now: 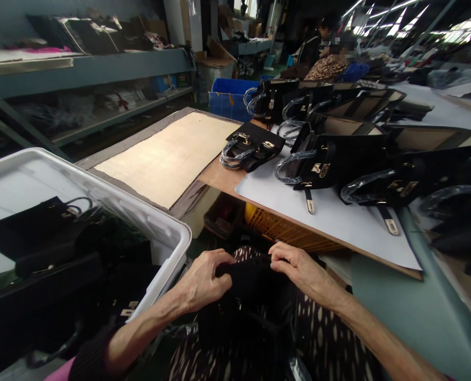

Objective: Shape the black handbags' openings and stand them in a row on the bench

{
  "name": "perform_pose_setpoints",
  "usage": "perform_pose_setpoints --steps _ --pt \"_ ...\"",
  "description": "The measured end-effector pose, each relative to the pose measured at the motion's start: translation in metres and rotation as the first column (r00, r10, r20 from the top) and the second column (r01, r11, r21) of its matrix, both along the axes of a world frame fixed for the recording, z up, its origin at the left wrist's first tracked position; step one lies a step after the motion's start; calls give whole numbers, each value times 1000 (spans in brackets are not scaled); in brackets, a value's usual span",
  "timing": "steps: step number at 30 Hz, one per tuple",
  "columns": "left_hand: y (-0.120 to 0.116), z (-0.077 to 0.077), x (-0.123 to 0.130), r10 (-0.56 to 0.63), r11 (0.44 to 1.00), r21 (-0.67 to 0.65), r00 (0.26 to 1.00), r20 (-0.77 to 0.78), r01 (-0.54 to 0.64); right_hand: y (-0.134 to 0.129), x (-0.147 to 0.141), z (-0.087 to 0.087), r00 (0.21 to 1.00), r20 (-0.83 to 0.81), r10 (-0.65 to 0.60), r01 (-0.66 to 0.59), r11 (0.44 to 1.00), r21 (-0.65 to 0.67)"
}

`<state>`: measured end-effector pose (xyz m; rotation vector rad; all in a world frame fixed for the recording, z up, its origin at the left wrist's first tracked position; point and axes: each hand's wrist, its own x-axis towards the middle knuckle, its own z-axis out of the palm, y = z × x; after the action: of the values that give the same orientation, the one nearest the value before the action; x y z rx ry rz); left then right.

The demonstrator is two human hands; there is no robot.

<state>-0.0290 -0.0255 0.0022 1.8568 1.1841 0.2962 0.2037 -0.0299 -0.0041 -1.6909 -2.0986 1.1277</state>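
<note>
A black bag [255, 301] rests on my lap over patterned clothing. My left hand [209, 275] pinches its upper edge on the left side, thumb and fingers closed on it. On the right side of the same edge, my right hand [291, 262] grips the bag with curled fingers. Small metal fittings show faintly on the dark bag, and its lower part blends into shadow.
A white bin [168, 238] holding black bags stands at the left. Several black handbags with wrapped handles stand on a white sheet [271, 193] at the right. A cream panel [164, 153] lies ahead, near a blue crate [229, 103]. A person [326, 53] is farther back.
</note>
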Motion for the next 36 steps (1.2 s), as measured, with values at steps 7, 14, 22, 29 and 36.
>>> perform_pose_setpoints --steps 7,14,22,29,36 --pt "-3 -7 3 73 997 26 997 28 -73 3 -3 0 988 148 37 -40 999 17" --pt "-5 -11 1 69 993 101 994 -85 -61 2 -11 2 972 235 -20 -1 996 87" --pt "-5 -19 2 81 989 130 993 -92 -68 2 -11 -2 958 278 -66 24 988 151" --pt "-8 -19 4 139 988 73 990 -34 -136 1 -14 -4 953 290 -88 29 979 201" --pt "-9 -15 7 132 988 82 990 -55 -127 3 -14 -5 946 310 -93 25 976 217"
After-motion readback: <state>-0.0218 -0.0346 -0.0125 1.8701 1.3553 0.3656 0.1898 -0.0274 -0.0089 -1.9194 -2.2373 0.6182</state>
